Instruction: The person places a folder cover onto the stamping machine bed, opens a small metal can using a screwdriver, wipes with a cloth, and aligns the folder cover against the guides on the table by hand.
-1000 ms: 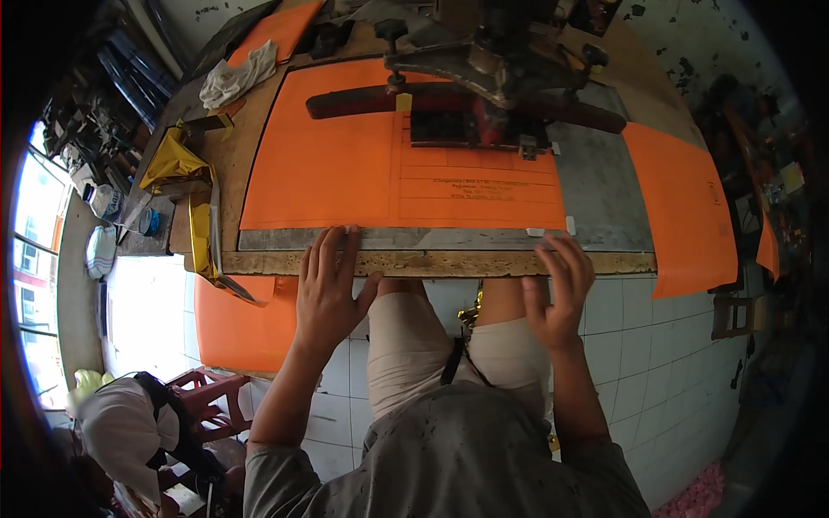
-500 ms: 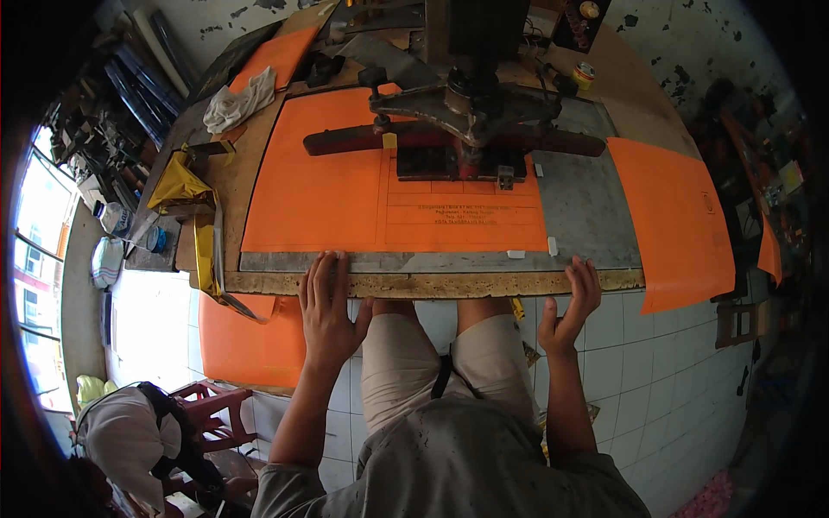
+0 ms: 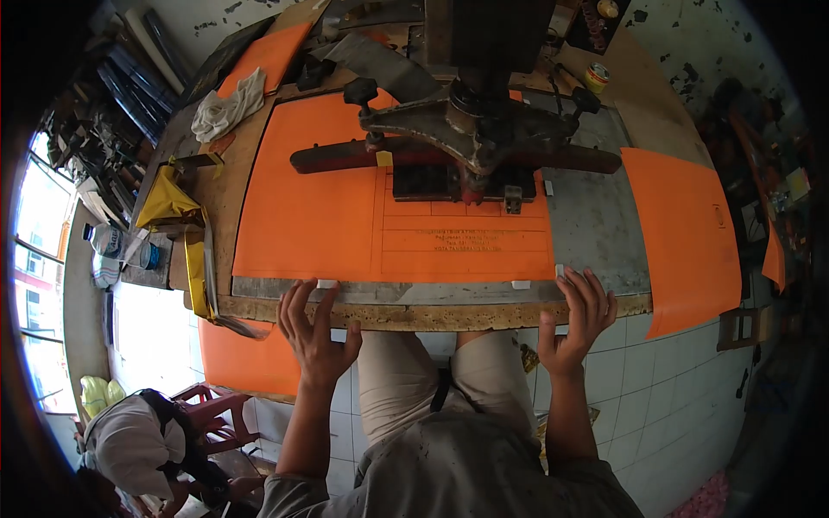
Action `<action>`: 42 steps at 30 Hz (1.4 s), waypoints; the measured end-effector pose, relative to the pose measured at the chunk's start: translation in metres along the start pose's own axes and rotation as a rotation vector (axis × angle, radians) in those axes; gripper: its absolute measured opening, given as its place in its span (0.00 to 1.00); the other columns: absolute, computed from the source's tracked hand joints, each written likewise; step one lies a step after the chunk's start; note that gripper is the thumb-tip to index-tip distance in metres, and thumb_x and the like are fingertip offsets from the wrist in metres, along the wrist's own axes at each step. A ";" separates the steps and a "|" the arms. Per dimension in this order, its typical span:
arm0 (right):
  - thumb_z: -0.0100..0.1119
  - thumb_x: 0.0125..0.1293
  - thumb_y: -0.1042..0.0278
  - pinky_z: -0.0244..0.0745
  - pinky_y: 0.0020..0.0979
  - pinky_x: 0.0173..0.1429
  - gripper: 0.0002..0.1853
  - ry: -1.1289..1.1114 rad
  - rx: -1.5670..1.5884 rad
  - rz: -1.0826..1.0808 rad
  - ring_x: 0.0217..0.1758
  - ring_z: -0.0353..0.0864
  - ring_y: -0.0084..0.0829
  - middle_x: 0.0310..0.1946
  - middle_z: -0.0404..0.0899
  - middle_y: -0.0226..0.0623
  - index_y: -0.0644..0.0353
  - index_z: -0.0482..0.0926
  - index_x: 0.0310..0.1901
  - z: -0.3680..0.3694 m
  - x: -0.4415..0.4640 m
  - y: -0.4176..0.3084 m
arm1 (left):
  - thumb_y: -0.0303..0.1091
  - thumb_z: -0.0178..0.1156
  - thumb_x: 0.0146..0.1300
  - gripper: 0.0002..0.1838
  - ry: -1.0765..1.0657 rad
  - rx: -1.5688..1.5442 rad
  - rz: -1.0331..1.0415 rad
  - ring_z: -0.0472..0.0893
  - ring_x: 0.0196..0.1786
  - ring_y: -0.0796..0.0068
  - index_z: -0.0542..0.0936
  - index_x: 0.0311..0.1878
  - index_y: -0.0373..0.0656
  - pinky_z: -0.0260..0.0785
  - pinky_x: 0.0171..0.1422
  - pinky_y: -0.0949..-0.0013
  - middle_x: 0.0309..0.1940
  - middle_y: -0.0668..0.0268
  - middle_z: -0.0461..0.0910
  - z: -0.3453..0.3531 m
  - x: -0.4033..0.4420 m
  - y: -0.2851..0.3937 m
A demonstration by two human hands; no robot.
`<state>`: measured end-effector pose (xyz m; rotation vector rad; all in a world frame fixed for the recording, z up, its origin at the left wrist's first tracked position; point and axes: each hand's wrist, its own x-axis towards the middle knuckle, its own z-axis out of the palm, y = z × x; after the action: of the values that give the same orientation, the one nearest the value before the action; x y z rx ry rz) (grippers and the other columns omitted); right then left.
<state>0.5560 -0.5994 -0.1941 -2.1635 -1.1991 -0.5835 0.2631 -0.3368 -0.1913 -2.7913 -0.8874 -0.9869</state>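
Note:
An orange sheet (image 3: 302, 207) with printed lines and small text lies flat on a grey metal plate (image 3: 600, 259). Above it stands a dark press head (image 3: 475, 129) with a wide crossbar, which hides part of the sheet. My left hand (image 3: 315, 332) rests at the front edge with fingers spread, beside a small white block (image 3: 327, 284). At the right, my right hand (image 3: 577, 324) has its fingers stretched toward another white block (image 3: 560, 270). A third white block (image 3: 521, 285) sits at the sheet's front edge. Neither hand holds anything.
Another orange sheet (image 3: 686, 242) overhangs the table's right side. Gold foil (image 3: 173, 203) and a white cloth (image 3: 229, 108) are at the left. More orange sheets (image 3: 246, 358) lie below the table. Another person (image 3: 138, 440) bends near a red stool (image 3: 216, 419) at lower left.
The view has shifted, so the table and press appear nearer and lower. My left hand has moved left, uncovering a white block. My right hand now reaches farther over the front edge.

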 end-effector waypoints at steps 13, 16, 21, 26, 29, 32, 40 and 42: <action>0.57 0.78 0.44 0.49 0.56 0.89 0.27 -0.145 -0.103 0.003 0.80 0.78 0.43 0.71 0.87 0.30 0.54 0.90 0.65 0.002 0.021 -0.002 | 0.57 0.46 0.84 0.33 -0.104 -0.138 0.100 0.86 0.70 0.45 0.90 0.62 0.38 0.77 0.74 0.44 0.64 0.52 0.88 0.007 0.043 0.002; 0.56 0.78 0.46 0.49 0.55 0.89 0.26 -0.116 -0.095 0.003 0.80 0.79 0.42 0.70 0.88 0.29 0.55 0.91 0.62 0.004 0.020 -0.001 | 0.55 0.46 0.85 0.33 -0.088 -0.139 0.094 0.87 0.70 0.46 0.90 0.61 0.36 0.78 0.74 0.45 0.63 0.52 0.90 0.011 0.039 0.000; 0.56 0.77 0.48 0.51 0.55 0.89 0.26 -0.127 -0.106 -0.003 0.80 0.79 0.43 0.70 0.88 0.29 0.56 0.92 0.62 0.003 0.018 0.001 | 0.54 0.44 0.85 0.34 -0.062 -0.131 0.086 0.88 0.70 0.46 0.90 0.59 0.33 0.78 0.75 0.45 0.60 0.52 0.92 0.013 0.035 -0.001; 0.55 0.76 0.49 0.53 0.55 0.88 0.26 -0.125 -0.123 -0.011 0.80 0.79 0.43 0.70 0.88 0.28 0.57 0.92 0.62 0.004 0.018 0.002 | 0.53 0.42 0.85 0.35 -0.053 -0.133 0.071 0.88 0.69 0.46 0.91 0.58 0.33 0.78 0.75 0.45 0.59 0.51 0.92 0.014 0.034 0.001; 0.54 0.76 0.49 0.54 0.55 0.87 0.26 -0.136 -0.125 -0.008 0.80 0.79 0.43 0.69 0.89 0.28 0.57 0.92 0.62 0.004 0.018 0.002 | 0.53 0.46 0.82 0.32 -0.023 -0.153 0.045 0.88 0.70 0.50 0.93 0.56 0.36 0.76 0.77 0.48 0.59 0.55 0.93 0.016 0.033 0.001; 0.54 0.76 0.50 0.55 0.55 0.87 0.26 -0.140 -0.122 -0.008 0.79 0.80 0.42 0.69 0.89 0.28 0.57 0.91 0.62 0.003 0.018 0.002 | 0.54 0.42 0.85 0.35 -0.049 -0.138 0.067 0.88 0.69 0.45 0.91 0.57 0.33 0.78 0.76 0.45 0.58 0.50 0.92 0.014 0.035 0.002; 0.54 0.77 0.50 0.55 0.53 0.86 0.26 -0.129 -0.111 -0.011 0.79 0.80 0.41 0.68 0.89 0.30 0.58 0.91 0.61 0.004 0.018 0.001 | 0.53 0.42 0.84 0.35 -0.041 -0.136 0.056 0.88 0.69 0.45 0.91 0.56 0.33 0.78 0.75 0.45 0.58 0.51 0.93 0.016 0.033 0.002; 0.54 0.77 0.50 0.56 0.53 0.86 0.26 -0.136 -0.112 -0.006 0.79 0.80 0.41 0.68 0.89 0.30 0.58 0.91 0.61 0.003 0.019 0.000 | 0.53 0.42 0.84 0.35 -0.041 -0.135 0.052 0.88 0.68 0.45 0.91 0.56 0.33 0.78 0.75 0.45 0.57 0.51 0.93 0.016 0.033 0.002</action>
<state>0.5661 -0.5856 -0.1843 -2.3269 -1.2716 -0.5245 0.2936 -0.3184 -0.1843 -2.9401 -0.7765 -1.0217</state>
